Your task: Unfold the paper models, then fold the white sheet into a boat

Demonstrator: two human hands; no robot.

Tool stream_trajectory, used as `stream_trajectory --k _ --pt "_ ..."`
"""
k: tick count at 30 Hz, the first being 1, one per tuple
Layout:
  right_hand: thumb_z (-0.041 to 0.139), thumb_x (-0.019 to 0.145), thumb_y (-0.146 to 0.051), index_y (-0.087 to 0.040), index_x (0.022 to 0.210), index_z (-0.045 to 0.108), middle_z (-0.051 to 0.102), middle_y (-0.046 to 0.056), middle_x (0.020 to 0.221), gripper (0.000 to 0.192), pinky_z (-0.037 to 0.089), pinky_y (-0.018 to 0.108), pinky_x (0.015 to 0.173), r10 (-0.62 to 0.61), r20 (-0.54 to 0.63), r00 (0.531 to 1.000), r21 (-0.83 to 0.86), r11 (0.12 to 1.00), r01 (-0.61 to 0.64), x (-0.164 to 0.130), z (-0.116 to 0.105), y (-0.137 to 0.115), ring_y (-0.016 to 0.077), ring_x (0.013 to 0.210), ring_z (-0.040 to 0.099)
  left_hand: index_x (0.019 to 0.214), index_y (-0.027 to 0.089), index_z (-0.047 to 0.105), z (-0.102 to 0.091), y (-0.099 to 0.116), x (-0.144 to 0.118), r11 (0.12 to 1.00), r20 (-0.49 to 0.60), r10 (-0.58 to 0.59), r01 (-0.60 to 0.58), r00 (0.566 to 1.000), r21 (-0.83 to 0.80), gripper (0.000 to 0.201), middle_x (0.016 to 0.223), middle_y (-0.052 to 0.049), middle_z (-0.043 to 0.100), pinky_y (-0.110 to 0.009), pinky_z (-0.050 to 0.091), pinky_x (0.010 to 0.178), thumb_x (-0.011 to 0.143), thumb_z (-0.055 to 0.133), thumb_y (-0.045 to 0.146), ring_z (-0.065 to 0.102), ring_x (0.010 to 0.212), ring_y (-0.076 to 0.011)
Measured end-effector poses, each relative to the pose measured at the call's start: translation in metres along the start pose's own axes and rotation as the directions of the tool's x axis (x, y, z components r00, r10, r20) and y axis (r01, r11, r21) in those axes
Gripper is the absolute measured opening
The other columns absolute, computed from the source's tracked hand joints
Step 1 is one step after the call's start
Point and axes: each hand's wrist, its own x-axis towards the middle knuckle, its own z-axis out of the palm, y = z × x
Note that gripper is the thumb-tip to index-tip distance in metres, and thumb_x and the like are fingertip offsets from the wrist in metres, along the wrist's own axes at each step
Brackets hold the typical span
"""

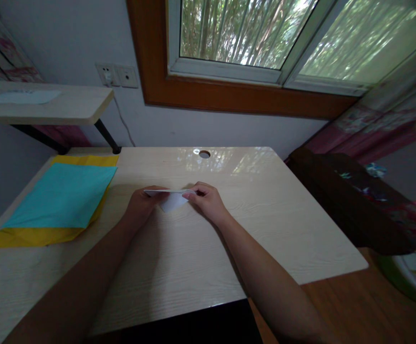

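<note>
A small folded piece of white paper (174, 201) is held between my two hands above the middle of the desk. Its upper edge runs straight across, and a pointed flap hangs below. My left hand (144, 203) pinches the left end, thumb in front and fingers behind. At the right end, my right hand (207, 199) grips the paper between thumb and fingers in the same way. Parts of both ends are covered by my fingers.
The pale wooden desk (265, 210) has a round cable hole (204, 154) near its back edge. On the left lie a turquoise sheet (62, 196) and a yellow packet (32, 237) under it. A raised shelf (43, 112) stands behind them. A window (236, 33) is ahead.
</note>
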Motion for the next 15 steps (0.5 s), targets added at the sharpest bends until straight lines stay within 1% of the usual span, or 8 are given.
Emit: stream_trajectory --k 4,6,11,15 --pt "0.078 0.081 -0.042 -0.020 0.074 0.074 0.063 0.001 0.074 0.023 0.041 0.028 0.065 0.010 -0.015 1.000 -0.007 1.000 -0.010 0.0005 -0.0007 -0.0003 0.0141 0.068 0.054 0.079 0.018 0.080 -0.0021 -0.0020 0.0032 0.999 -0.067 -0.039 0.037 0.997 -0.022 0.029 0.081 -0.005 0.077 -0.030 0.050 0.073 0.065 0.088 0.042 0.066 0.075 -0.0195" --pt "0.078 0.080 -0.042 -0.020 0.074 0.074 0.063 0.001 0.074 0.024 0.041 0.028 0.065 0.008 -0.028 1.000 -0.006 1.000 -0.008 0.0011 -0.0009 -0.0001 0.0139 0.068 0.054 0.079 0.017 0.080 -0.0025 -0.0031 0.0045 0.997 -0.077 -0.059 0.054 0.995 -0.059 0.030 0.081 -0.005 0.077 -0.030 0.051 0.073 0.064 0.089 0.042 0.066 0.075 -0.0193" --pt "0.079 0.077 -0.044 -0.019 0.072 0.072 0.062 0.000 0.072 0.026 0.040 0.028 0.064 0.051 -0.070 0.996 0.009 0.999 -0.050 0.0020 -0.0006 0.0007 0.0141 0.067 0.052 0.085 0.017 0.080 -0.0021 -0.0051 0.0067 0.972 -0.102 -0.113 0.088 0.988 -0.218 0.034 0.092 -0.007 0.079 -0.035 0.056 0.079 0.062 0.091 0.038 0.069 0.083 -0.0217" --pt "0.079 0.075 -0.044 -0.019 0.071 0.070 0.061 0.000 0.071 0.027 0.039 0.028 0.063 0.093 -0.108 0.990 0.019 0.996 -0.092 0.0022 -0.0001 0.0016 0.0144 0.067 0.051 0.086 0.017 0.080 -0.0026 -0.0026 0.0077 0.958 -0.108 -0.112 0.078 0.988 -0.277 0.031 0.095 -0.007 0.079 -0.035 0.058 0.079 0.064 0.090 0.037 0.070 0.085 -0.0217"
